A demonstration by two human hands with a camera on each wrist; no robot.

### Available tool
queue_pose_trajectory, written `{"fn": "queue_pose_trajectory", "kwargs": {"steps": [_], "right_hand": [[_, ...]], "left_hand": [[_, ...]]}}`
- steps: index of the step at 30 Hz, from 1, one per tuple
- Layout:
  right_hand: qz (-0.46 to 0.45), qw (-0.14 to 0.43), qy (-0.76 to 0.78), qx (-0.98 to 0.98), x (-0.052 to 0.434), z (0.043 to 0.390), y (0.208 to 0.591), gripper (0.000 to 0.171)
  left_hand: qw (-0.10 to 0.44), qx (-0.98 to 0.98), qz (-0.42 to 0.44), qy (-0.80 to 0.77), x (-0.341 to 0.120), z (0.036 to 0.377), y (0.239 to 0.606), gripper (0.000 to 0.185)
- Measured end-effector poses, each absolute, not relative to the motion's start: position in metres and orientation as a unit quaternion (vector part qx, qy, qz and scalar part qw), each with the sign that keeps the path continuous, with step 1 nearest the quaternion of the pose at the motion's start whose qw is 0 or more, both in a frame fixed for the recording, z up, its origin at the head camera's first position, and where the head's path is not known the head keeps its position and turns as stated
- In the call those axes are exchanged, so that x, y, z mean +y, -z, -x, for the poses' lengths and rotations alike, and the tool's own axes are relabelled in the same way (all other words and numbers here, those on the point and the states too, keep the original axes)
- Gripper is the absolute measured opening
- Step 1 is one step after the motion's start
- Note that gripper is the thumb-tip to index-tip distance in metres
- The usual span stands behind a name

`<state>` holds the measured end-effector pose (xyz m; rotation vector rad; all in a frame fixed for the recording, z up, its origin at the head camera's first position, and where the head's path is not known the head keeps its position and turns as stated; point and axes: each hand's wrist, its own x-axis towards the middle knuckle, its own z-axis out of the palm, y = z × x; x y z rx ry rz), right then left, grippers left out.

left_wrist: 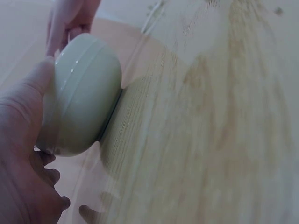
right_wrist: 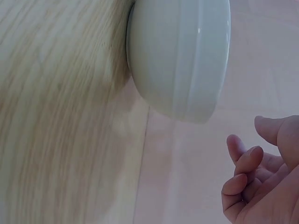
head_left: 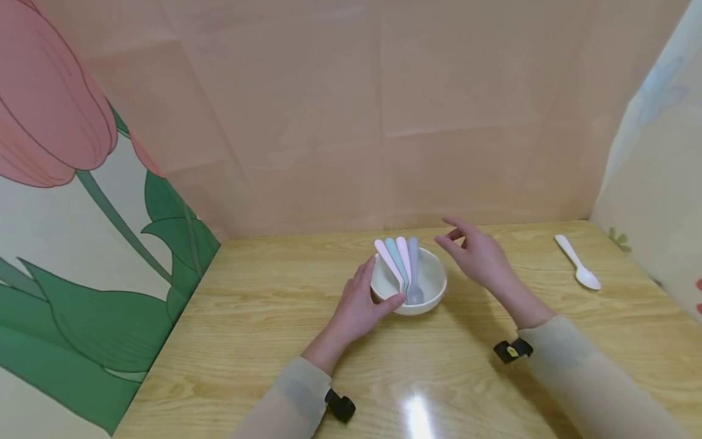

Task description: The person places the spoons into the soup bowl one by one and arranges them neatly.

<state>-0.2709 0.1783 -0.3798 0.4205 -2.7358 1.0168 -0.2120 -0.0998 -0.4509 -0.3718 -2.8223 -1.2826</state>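
Observation:
A cream-white bowl stands upright on the table, with several spoons leaning in it, handles up against the far rim. They are a pink spoon, a mint-green spoon, a second pink spoon and a grey-blue spoon. My left hand holds the bowl at its left side, thumb on the near rim and fingers around the wall. To the right of the bowl, my right hand is raised with nothing in it, its fingers loosely bent and apart from the rim.
A white spoon lies alone on the wooden table at the right. A pinkish backdrop rises behind the table, with a tulip-patterned panel on the left and a pale panel on the right.

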Motion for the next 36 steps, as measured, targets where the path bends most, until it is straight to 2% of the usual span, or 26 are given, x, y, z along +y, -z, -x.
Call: {"fn": "queue_pose_trajectory", "kwargs": {"steps": [36], "right_hand": [[-0.118, 0.107, -0.277, -0.947, 0.283, 0.272, 0.366, 0.076]], "left_hand": [[0.024, -0.902, 0.131, 0.41, -0.1, 0.213, 0.452, 0.114]]}}
